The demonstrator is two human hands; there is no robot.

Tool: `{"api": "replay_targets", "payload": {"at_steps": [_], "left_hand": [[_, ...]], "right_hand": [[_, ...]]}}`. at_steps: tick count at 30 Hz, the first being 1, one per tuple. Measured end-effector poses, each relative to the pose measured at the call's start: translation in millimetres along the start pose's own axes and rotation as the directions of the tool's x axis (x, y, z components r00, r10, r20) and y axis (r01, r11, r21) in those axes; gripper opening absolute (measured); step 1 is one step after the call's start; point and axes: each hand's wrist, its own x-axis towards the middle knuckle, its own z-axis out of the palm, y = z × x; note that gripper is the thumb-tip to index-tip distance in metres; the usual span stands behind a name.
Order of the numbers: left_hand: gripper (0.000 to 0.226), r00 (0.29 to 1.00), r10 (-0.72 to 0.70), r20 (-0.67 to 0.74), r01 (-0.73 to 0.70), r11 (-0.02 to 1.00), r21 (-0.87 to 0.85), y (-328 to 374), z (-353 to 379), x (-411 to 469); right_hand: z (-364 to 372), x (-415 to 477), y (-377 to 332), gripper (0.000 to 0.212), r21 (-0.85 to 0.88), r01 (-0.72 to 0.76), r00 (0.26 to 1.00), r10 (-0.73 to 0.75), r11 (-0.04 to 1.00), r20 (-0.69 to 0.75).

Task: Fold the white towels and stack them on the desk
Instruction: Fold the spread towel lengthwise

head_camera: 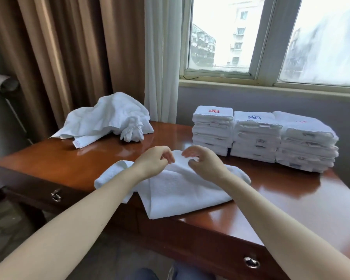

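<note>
White towel point(186, 190) on desk point(291, 199); three stacks point(257, 136) behind

Both forearms extended, left hand point(153, 161) curled, right hand point(205, 161) half-curled; grip unclear

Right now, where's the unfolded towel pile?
Head view: the pile sits on the desk's far-left corner, before the brown curtain, left of the three folded stacks.

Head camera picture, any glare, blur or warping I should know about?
Head view: daylight overexposes the window and throws bright glare patches on the glossy desk; the wide-angle lens skews the sill and desk edges; the folded towel stacks lose detail in their whites; overall slightly soft.
</note>
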Motion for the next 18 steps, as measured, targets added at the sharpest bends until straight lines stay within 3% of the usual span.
{"api": "replay_targets", "payload": {"at_steps": [5, 9, 11, 18], "left_hand": [[0.047, 0.998, -0.06, -0.008, 0.061, 0.986, 0.156, -44.8, -32.2, -22.4], [0.052, 0.999, -0.043, -0.02, 0.047, 0.947, 0.319, -69.2, -37.7, -32.9], [0.055, 0.998, -0.021, -0.054, 0.04, 0.917, 0.397, -75.4, -37.0, -34.5], [0.04, 0.99, -0.074, -0.117, 0.119, 0.886, 0.447, -85.2, -38.6, -32.7]], "right_hand": [[43.6, 15.2, -19.6, 0.04, -0.156, 0.171, 0.938, -0.113, 0.973, 0.327], [66.8, 21.7, -28.3, 0.069, -0.29, 0.264, 0.888, -0.115, 0.92, 0.445], [71.7, 24.9, -29.9, 0.073, -0.393, 0.319, 0.859, -0.088, 0.863, 0.504], [63.4, 35.0, -24.8, 0.024, -0.596, 0.287, 0.894, 0.013, 0.75, 0.447]]}}
